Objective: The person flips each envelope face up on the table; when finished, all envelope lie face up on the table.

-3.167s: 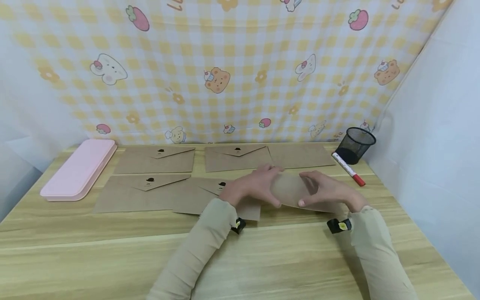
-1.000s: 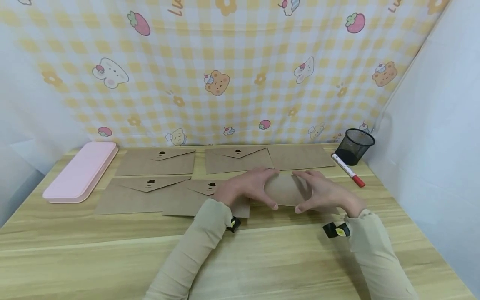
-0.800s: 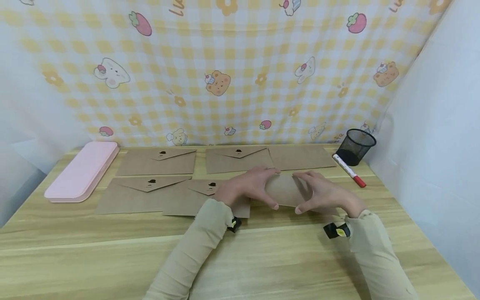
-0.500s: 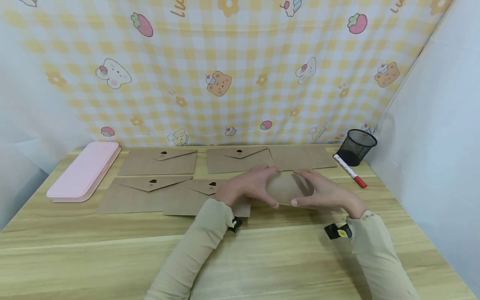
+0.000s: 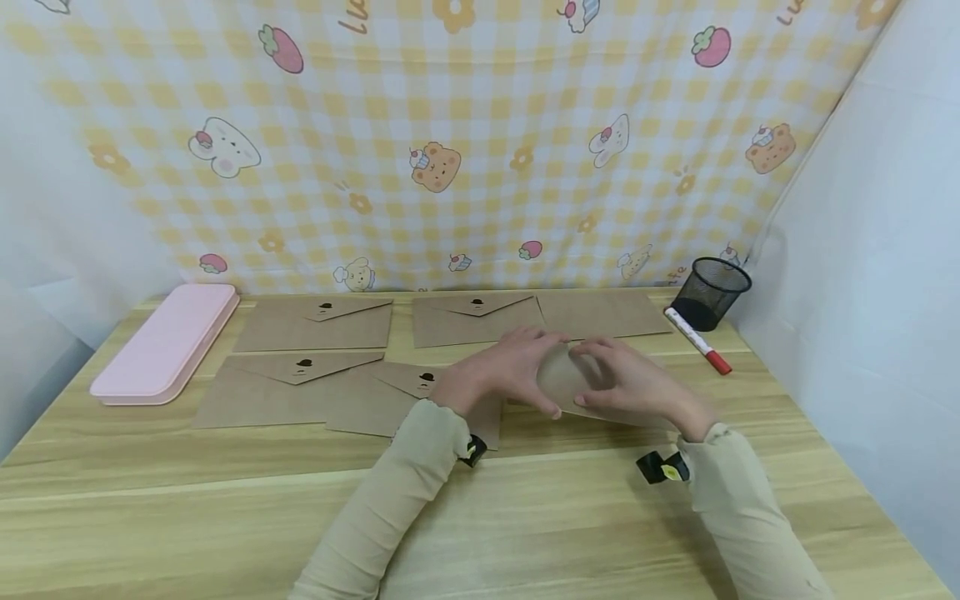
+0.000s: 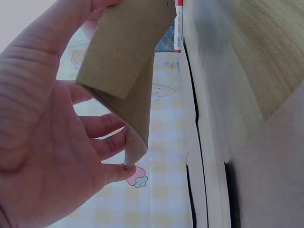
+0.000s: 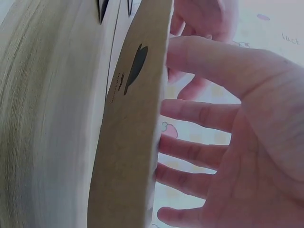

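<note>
Just above the table, a brown kraft-paper envelope is between the two hands. My left hand holds its left part, thumb at the near edge and fingers at the far side; in the left wrist view that end of the envelope is bent into a curve. My right hand holds it from the right, thumb and fingers along its edge. The right wrist view shows a black hat print on the envelope. Under my left wrist lies another envelope, partly covered by the forearm.
More brown envelopes lie about: one at back left, one at back middle, one at back right, one at front left. A pink case, a red-capped marker and a black mesh cup flank them.
My right hand has moved left, closer to my left hand, along the held envelope. The envelope under my left wrist has turned slightly, its right end nearer the front.
</note>
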A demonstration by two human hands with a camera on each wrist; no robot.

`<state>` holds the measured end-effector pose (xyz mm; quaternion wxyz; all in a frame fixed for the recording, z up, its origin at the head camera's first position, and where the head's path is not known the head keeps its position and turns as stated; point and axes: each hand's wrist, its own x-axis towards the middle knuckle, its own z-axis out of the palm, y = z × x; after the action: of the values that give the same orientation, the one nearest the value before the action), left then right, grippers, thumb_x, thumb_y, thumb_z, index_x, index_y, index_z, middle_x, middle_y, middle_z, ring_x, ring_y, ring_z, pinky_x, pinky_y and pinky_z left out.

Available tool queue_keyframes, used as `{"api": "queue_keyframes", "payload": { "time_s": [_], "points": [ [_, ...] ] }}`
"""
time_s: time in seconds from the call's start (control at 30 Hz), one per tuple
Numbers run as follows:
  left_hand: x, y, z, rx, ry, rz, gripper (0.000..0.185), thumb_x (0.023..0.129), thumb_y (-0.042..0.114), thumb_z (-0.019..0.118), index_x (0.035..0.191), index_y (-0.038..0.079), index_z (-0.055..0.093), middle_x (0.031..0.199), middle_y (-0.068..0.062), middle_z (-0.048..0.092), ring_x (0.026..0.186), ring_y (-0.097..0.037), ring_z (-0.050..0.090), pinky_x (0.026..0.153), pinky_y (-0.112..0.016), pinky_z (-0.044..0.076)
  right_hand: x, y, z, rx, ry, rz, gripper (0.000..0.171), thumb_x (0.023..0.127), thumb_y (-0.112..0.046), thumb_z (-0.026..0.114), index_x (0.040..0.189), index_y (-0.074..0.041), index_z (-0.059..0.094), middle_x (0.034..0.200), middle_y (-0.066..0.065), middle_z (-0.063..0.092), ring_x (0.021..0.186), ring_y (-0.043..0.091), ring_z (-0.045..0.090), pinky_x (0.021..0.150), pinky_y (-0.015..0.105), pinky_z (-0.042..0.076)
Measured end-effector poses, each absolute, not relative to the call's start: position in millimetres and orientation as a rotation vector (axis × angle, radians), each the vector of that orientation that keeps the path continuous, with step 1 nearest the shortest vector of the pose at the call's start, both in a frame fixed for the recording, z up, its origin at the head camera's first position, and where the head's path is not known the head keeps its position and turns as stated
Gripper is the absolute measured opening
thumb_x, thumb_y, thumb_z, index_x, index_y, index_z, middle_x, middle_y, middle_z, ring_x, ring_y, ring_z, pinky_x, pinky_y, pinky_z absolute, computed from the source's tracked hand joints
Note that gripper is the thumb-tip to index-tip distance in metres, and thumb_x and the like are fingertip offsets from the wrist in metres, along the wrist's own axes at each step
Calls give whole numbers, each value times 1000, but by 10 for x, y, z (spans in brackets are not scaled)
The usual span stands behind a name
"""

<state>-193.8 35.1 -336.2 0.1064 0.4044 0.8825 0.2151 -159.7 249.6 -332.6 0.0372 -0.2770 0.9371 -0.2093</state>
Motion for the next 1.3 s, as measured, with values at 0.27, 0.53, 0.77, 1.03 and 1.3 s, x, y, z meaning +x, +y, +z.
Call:
{"api": "queue_keyframes", "payload": {
  "time_s": [0.27, 0.53, 0.77, 1.03, 1.3],
  "points": [
    [-1931, 350, -3364, 1203, 2616, 605, 98, 64, 49, 79, 144, 17, 31, 132, -6, 42, 118, -21, 37, 100, -39, 28, -1600, 2489, -3321, -839, 2870, -631, 62, 76, -28, 76, 128, -3, 52, 130, 20, 46, 118, 37, 43, 93, 55, 37],
    [-1937, 344, -3382, 1209, 2615, 622, 99, 64, 49, 79, 144, 16, 31, 134, -7, 42, 119, -21, 36, 100, -39, 26, -1599, 2491, -3307, -834, 2838, -627, 78, 73, -42, 77, 134, -3, 47, 134, 22, 43, 119, 38, 42, 92, 55, 37],
    [-1928, 335, -3373, 1209, 2593, 678, 96, 64, 47, 79, 144, 19, 33, 134, -6, 42, 119, -21, 36, 99, -39, 27, -1561, 2467, -3302, -778, 2813, -555, 111, 59, -54, 81, 144, -4, 30, 142, 21, 34, 124, 40, 35, 93, 59, 33],
    [-1916, 361, -3353, 1207, 2574, 702, 93, 66, 45, 79, 143, 20, 34, 130, -5, 44, 113, -19, 38, 95, -38, 31, -1531, 2456, -3330, -750, 2835, -531, 117, 57, -54, 81, 147, -7, 24, 132, 21, 37, 118, 37, 36, 89, 56, 36],
    [-1949, 289, -3307, 1156, 2503, 838, 99, 66, 49, 79, 146, 22, 28, 143, -1, 33, 128, -20, 29, 101, -43, 28, -1549, 2469, -3313, -744, 2830, -594, 113, 60, -50, 81, 146, -5, 25, 121, 17, 40, 105, 29, 41, 81, 45, 42]
  ]
}}
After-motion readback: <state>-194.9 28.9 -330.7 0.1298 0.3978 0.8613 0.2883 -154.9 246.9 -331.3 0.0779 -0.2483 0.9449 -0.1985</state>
